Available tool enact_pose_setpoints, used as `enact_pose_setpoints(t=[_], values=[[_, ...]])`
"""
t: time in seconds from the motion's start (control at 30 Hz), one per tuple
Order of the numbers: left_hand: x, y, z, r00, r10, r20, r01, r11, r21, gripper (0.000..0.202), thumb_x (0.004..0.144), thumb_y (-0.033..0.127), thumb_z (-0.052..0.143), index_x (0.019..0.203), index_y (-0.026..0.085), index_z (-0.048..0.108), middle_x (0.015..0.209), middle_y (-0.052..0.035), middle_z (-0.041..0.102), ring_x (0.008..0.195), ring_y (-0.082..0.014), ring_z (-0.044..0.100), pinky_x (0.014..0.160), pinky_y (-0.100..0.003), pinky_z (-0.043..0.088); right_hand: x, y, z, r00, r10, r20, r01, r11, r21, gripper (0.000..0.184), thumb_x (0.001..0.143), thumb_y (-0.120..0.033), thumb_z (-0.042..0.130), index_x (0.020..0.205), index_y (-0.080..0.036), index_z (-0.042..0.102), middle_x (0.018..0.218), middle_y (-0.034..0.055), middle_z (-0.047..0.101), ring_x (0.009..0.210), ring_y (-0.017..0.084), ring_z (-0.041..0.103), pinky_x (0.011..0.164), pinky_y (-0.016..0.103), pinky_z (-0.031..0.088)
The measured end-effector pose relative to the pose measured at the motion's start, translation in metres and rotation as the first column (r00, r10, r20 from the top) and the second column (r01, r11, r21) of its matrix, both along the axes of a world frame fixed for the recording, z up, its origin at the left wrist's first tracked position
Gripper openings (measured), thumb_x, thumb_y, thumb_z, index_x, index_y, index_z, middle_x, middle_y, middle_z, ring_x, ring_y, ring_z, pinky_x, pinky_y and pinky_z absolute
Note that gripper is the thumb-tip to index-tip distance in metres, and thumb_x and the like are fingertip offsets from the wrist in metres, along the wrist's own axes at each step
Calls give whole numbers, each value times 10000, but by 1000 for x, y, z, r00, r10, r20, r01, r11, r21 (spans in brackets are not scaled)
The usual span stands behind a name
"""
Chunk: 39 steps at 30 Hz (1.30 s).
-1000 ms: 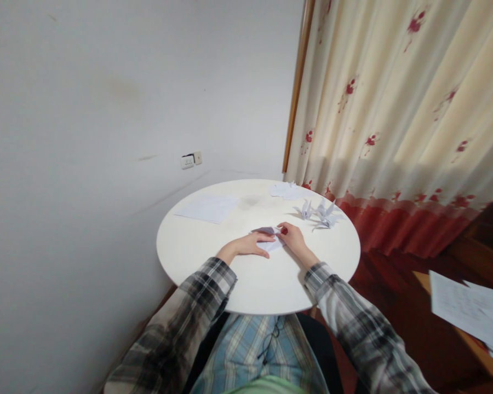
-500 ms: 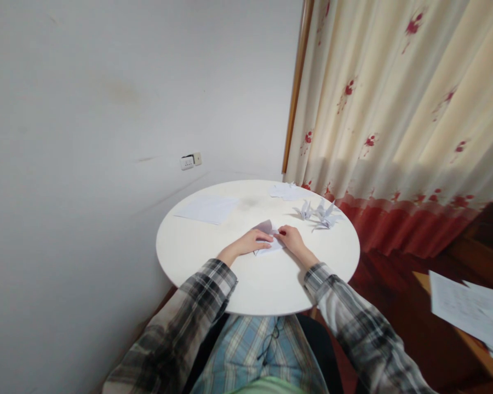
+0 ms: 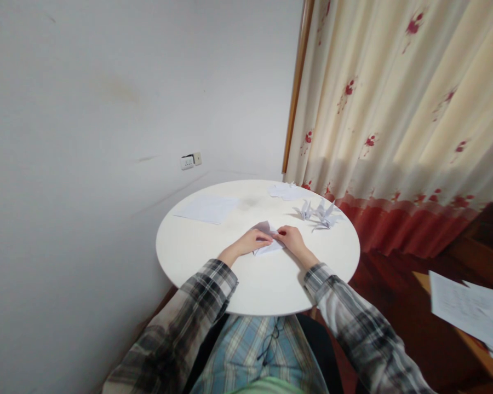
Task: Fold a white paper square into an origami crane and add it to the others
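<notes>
A partly folded sheet of white paper (image 3: 268, 250) lies on the round white table (image 3: 267, 290) in front of me. One flap of it stands up at the back. My left hand (image 3: 252, 241) rests over its left side, fingers drawn together on the paper. At the right edge my right hand (image 3: 291, 239) pinches the paper between thumb and curled fingers. The fingertips of both hands are close together, and they hide part of the folds.
Several folded paper cranes (image 3: 324, 214) stand at the table's right. Flat white sheets (image 3: 207, 209) lie at the back left, and more paper (image 3: 286, 191) lies at the far edge. Beyond are a wall socket (image 3: 187, 162) and a curtain (image 3: 378, 137). Printed sheets (image 3: 468, 306) lie lower right.
The fingers of my left hand have drawn closer together on the paper, and the raised flap has shifted slightly. My right hand stays almost in place.
</notes>
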<state>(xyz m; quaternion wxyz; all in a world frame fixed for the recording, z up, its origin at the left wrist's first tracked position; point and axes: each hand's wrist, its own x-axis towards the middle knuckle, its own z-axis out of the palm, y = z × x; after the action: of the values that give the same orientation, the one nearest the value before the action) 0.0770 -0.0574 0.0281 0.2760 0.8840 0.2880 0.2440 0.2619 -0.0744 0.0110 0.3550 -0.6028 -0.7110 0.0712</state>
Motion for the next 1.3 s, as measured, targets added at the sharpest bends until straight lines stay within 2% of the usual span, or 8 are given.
enact_pose_setpoints(t=[0.2,0.4,0.53,0.63,0.8,0.97,1.1,1.3], values=[[1,-2,1,1000,24,4,-24,1000,0,225,759,301,567,903,175,685,918,-38,688,870,-165,589,839,-279,421,0,-1,0,999,-14,38,13,1000,12,132,732,-278,597,687,-177,669,696,20,655,622,111,528,597,199,339],[0,6,-10,999,9,40,-6,999,-52,244,753,321,567,914,174,676,945,-30,683,855,-152,603,810,-260,445,1,0,0,999,-5,41,4,1000,25,140,739,-284,595,669,-183,664,678,15,652,611,114,527,567,203,320],[1,8,-13,987,132,96,-133,991,4,183,748,267,568,848,148,665,863,-39,683,784,-144,613,757,-248,463,-1,-2,2,994,-13,105,8,999,39,173,746,-317,594,650,-191,662,673,20,650,613,123,528,562,211,308],[2,6,-11,969,206,133,-216,974,66,191,748,261,574,884,138,627,819,-38,666,723,-138,608,678,-232,469,-2,-3,3,985,-11,174,2,999,49,173,751,-330,595,671,-197,669,703,31,658,644,133,541,573,217,308],[4,1,-8,948,317,28,-313,912,267,245,745,359,588,868,156,643,806,-47,639,746,-176,593,692,-271,453,-4,-7,5,971,27,238,-40,998,50,161,766,-331,586,727,-205,677,752,37,665,692,142,553,607,221,325],[8,-5,-7,943,333,16,-316,877,361,315,790,433,511,815,172,685,884,-67,615,855,-190,572,751,-273,438,-9,-13,10,961,79,266,-98,994,56,203,791,-341,558,752,-184,680,754,53,657,707,144,553,636,227,342],[9,-9,-4,923,383,13,-360,854,375,329,832,385,456,777,164,694,820,-69,620,799,-179,573,703,-273,435,-11,-14,11,960,87,267,-108,992,63,188,786,-326,568,744,-179,678,748,49,652,703,137,547,638,224,344],[11,-10,0,928,342,149,-373,840,394,206,782,297,557,658,168,660,711,-23,607,697,-131,558,644,-233,419,-10,-13,9,960,97,264,-121,990,75,178,776,-324,585,739,-170,667,743,35,650,696,124,540,633,215,335]])
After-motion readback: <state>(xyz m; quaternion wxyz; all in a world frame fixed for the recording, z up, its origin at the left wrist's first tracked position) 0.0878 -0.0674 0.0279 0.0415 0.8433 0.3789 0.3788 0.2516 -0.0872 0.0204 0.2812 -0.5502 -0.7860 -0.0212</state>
